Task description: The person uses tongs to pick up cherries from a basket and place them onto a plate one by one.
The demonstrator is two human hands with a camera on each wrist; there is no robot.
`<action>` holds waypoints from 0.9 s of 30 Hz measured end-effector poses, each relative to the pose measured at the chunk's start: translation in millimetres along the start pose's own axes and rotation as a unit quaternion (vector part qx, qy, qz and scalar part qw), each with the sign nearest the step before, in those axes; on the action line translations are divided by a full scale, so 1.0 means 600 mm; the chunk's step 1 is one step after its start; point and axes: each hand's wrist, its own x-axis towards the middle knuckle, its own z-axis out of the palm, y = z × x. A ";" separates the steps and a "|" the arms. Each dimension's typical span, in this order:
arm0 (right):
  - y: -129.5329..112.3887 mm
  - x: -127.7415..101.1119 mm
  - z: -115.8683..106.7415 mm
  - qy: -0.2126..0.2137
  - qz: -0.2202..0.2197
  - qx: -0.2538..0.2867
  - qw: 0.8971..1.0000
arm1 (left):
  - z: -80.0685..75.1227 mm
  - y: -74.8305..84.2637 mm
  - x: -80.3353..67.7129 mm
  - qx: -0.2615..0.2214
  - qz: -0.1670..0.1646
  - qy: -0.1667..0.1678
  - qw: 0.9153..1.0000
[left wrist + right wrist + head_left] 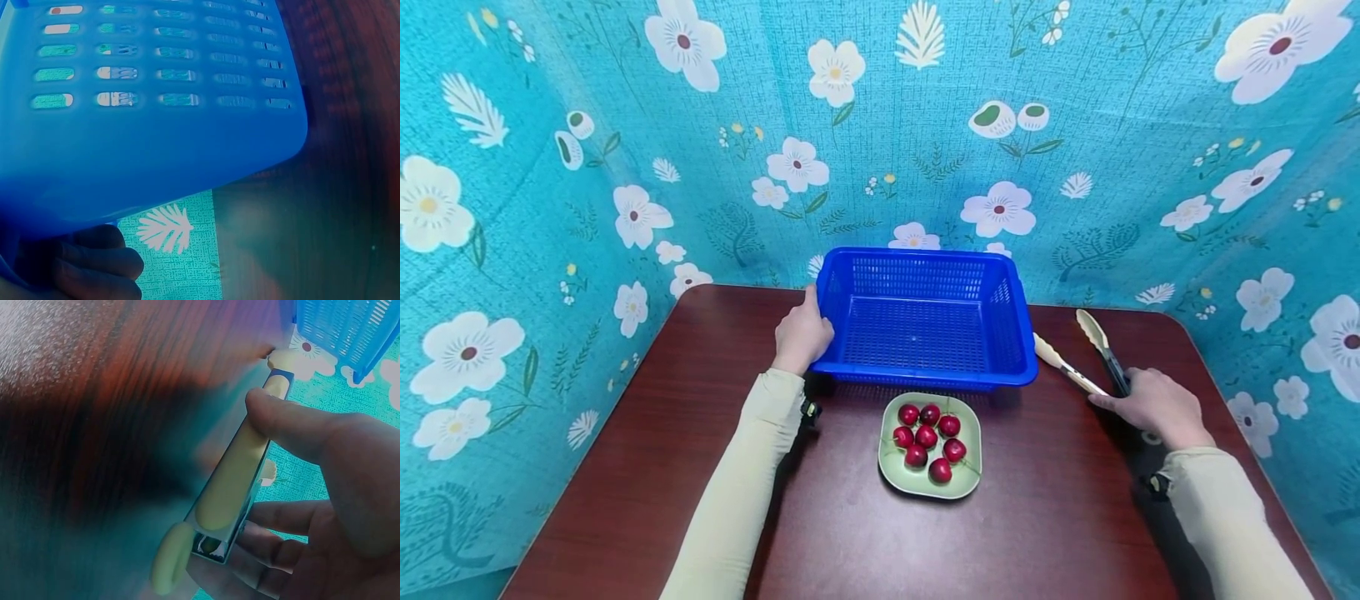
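A blue plastic basket with slotted walls stands at the back of the table. My left hand grips its left rim, and the left wrist view shows curled fingers beside the basket wall. On the right, my right hand holds a pair of tongs with cream tips spread apart, pointing toward the back. The right wrist view has the thumb on the cream handle of the tongs, with the fingers round the other side. In front of the basket, several red cherries lie on a pale green plate.
The dark brown wooden table has rounded back corners. A turquoise floral cloth hangs behind it and along both sides. The plate sits close to the basket's front wall, and the tips of the tongs are near the basket's right side.
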 end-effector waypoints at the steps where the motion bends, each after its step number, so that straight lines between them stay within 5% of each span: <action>1: -0.001 -0.001 0.000 0.000 0.000 0.002 1.000 | 0.000 0.000 0.000 0.000 0.000 0.000 1.000; 27: 0.007 0.001 0.013 0.000 -0.002 -0.002 1.000 | -0.004 0.002 -0.002 -0.005 -0.004 -0.005 1.000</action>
